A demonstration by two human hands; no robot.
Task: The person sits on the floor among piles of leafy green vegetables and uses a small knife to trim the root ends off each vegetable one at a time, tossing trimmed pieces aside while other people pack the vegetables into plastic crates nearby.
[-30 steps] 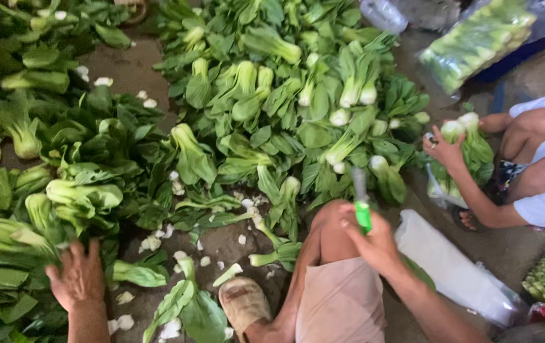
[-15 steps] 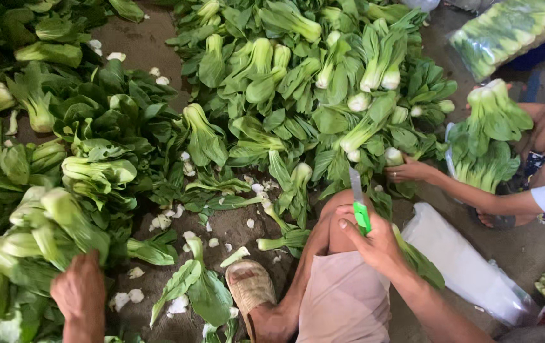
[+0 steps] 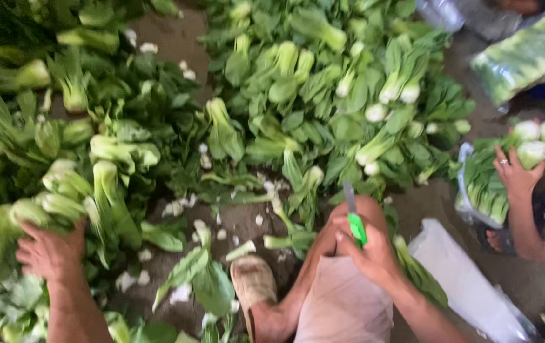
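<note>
Left hand (image 3: 50, 251) lower — knife (image 3: 354, 219) upright.

Left hand (image 3: 50, 251) on bok choy heap (image 3: 63, 190), right hand (image 3: 364, 244) gripping green-handled knife (image 3: 353, 219)

- knife (image 3: 352, 216): green plastic handle, glossy; thin grey metal blade, dull
- bok choy (image 3: 110, 190): waxy leaves, smooth pale stalks with slight sheen
- floor (image 3: 241, 219): rough matt concrete, dirty
- sandal (image 3: 253, 282): woven tan strap, coarse
- bag (image 3: 469, 286): white plastic, smooth
- shorts (image 3: 345, 311): pale matt cloth
</note>
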